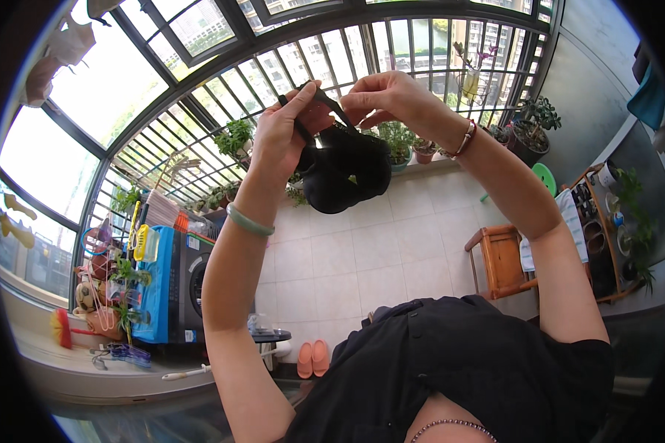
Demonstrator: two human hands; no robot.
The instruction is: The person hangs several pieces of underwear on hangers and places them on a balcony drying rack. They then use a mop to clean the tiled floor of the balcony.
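Note:
A black bra (pixel 349 177) hangs in the air in front of me, its dark moulded cups below my raised hands. My left hand (pixel 287 125) is closed on its strap, thumb on top, with a black band running down beside the palm. Just to the right, my right hand (pixel 395 100) has its fingers bent and pinched together at the strap's edge. Its fingertips are partly hidden, so the exact grip there is hard to see. A green bangle (pixel 248 220) circles my left wrist, and a thin bracelet (pixel 464 139) my right.
Barred windows curve across the far side, with potted plants (pixel 397 142) along their foot. At left stands a dark washing machine (pixel 192 277) with a blue cover (pixel 155 292). A wooden stool (pixel 499 262) and a shoe rack (pixel 595 236) are at right. Pink slippers (pixel 313 359) lie on the tiled floor (pixel 369 255).

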